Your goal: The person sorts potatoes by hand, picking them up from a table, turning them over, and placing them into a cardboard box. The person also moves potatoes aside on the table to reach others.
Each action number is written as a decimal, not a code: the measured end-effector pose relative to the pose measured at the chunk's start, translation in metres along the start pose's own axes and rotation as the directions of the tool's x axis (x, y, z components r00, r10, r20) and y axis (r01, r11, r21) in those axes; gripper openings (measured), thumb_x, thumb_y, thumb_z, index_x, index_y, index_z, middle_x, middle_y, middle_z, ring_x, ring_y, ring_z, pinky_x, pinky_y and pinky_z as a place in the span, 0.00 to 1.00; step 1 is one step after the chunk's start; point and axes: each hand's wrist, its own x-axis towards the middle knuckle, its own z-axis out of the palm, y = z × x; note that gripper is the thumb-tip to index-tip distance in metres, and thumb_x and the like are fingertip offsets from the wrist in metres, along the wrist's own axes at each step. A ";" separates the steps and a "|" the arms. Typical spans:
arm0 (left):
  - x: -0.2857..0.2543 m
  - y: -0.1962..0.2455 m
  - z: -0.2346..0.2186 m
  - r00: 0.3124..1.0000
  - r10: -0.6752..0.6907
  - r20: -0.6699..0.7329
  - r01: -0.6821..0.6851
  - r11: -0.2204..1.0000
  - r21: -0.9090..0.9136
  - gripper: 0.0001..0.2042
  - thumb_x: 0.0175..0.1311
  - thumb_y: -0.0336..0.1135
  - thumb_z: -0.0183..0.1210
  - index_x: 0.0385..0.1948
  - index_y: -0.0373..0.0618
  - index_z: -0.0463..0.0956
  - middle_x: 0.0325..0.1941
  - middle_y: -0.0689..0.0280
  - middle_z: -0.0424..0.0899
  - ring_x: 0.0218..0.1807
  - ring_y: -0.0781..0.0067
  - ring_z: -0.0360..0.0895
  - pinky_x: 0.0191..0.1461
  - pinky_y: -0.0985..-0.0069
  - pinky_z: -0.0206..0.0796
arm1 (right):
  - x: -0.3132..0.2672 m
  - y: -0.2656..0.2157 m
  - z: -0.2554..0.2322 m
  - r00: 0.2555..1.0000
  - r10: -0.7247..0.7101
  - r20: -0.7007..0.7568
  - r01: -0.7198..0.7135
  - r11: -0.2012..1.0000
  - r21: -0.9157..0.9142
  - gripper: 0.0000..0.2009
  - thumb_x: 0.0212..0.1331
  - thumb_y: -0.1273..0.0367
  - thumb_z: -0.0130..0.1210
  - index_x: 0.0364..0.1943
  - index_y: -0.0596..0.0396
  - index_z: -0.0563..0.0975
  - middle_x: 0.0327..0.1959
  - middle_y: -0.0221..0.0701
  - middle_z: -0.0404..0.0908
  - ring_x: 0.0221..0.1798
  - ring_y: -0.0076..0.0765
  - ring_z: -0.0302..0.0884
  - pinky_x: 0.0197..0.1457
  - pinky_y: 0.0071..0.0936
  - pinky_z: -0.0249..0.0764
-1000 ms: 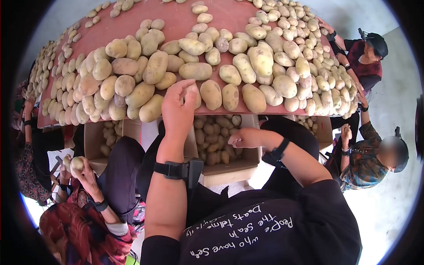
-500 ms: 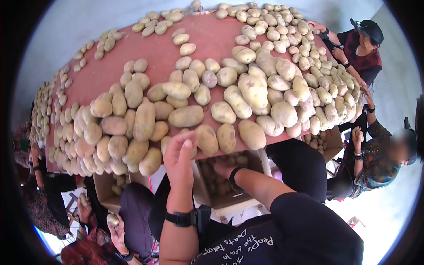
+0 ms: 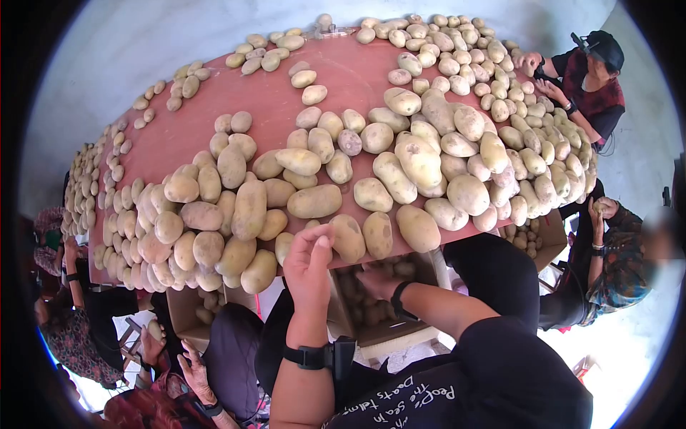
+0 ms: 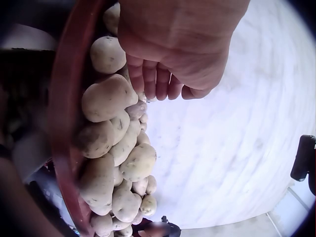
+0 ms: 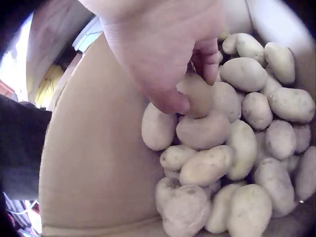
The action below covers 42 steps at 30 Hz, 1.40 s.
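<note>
My left hand (image 3: 309, 261) hovers at the table's near edge with loosely bent fingers, holding nothing. Close to its fingertips lies a potato (image 3: 348, 238) in the front row on the red table (image 3: 343, 64). In the left wrist view the left hand (image 4: 177, 49) hangs beside the row of potatoes. Below the table edge, my right hand (image 3: 381, 280) reaches into a cardboard box (image 3: 400, 330) of potatoes. Seen from the right wrist, the right hand (image 5: 158, 59) has thumb and fingers around a potato (image 5: 197, 96), which sits on top of the others.
Heaps of potatoes (image 3: 207, 214) line the near left side of the table and more potatoes (image 3: 529, 164) cover the right. Another cardboard box (image 3: 187, 318) stands to the left, a further box (image 3: 550, 239) to the right. Other people sit on both sides, some handling potatoes.
My right hand has gone from above the box down among the potatoes in it and taken hold of one. The left hand stays by the table edge. The head view has shifted.
</note>
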 end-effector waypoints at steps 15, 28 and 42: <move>0.002 -0.001 -0.018 0.983 0.052 -0.178 -0.070 0.993 -0.098 0.08 0.67 0.29 0.50 0.41 0.37 0.73 0.44 0.61 0.79 0.48 0.72 0.77 0.55 0.75 0.70 | -0.109 -0.077 -0.215 0.888 -0.443 -0.124 0.011 -0.249 0.968 0.26 0.69 0.56 0.37 0.62 0.64 0.60 0.58 0.51 0.69 0.54 0.50 0.75 0.54 0.35 0.76; 0.004 0.000 -0.013 0.982 -0.005 -0.191 -0.016 0.994 -0.106 0.07 0.66 0.27 0.50 0.42 0.36 0.73 0.43 0.61 0.79 0.47 0.73 0.77 0.54 0.76 0.70 | -0.019 -0.001 -0.017 0.934 0.040 0.356 -0.012 0.997 -0.081 0.17 0.58 0.68 0.47 0.51 0.57 0.73 0.52 0.44 0.75 0.55 0.53 0.72 0.56 0.40 0.70; 0.006 -0.002 -0.011 0.984 0.016 -0.179 -0.030 0.997 -0.078 0.07 0.66 0.27 0.50 0.42 0.37 0.73 0.43 0.62 0.79 0.47 0.74 0.77 0.54 0.77 0.69 | 0.005 0.030 0.036 0.994 -0.010 0.112 -0.006 0.990 0.144 0.12 0.61 0.66 0.44 0.40 0.60 0.74 0.38 0.42 0.77 0.38 0.42 0.78 0.45 0.37 0.75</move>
